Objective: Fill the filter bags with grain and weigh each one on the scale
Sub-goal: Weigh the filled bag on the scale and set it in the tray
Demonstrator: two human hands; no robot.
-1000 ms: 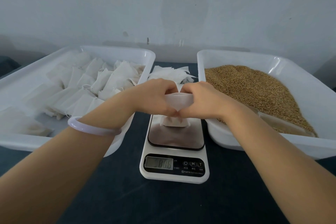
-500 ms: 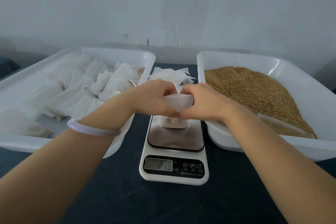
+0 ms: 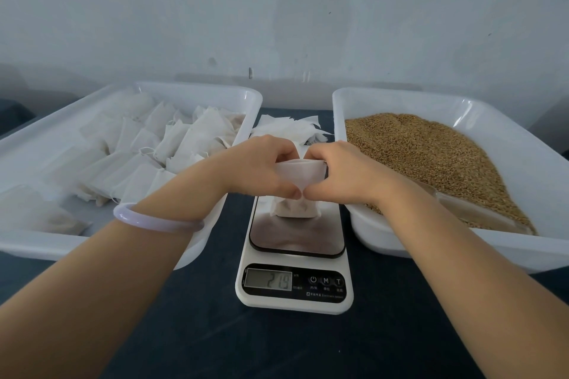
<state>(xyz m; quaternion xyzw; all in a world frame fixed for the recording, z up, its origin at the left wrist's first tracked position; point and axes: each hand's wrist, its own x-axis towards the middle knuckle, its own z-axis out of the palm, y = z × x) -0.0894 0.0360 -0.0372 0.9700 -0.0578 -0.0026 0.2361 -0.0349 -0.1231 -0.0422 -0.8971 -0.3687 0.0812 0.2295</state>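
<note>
We find the weighing step in hand. One filter bag (image 3: 296,211) stands with its filled base on the platform of the scale (image 3: 295,238), which sits on the desk (image 3: 295,348) between two white trays. The display (image 3: 268,279) is lit and appears to read 219; any decimal mark is too small to confirm. The left hand (image 3: 261,166) and right hand (image 3: 345,172) meet above the platform. Each has its fingers and thumb curled, pinching the bag's top from its own side, and the thumbs nearly touch at the front. The forearms converge from the near edge, and a pale bangle (image 3: 154,220) sits on the left wrist. We judge that the reading cannot be trusted while both hands hold the bag. The next move calls for closing the mouth and letting go, so that the bag rests free before the figure is read. Grain (image 3: 431,157) lies heaped in the right tray (image 3: 338,108), filled bags (image 3: 172,144) lie in the left tray (image 3: 251,101), and empty bags (image 3: 289,128) lie behind the scale.
</note>
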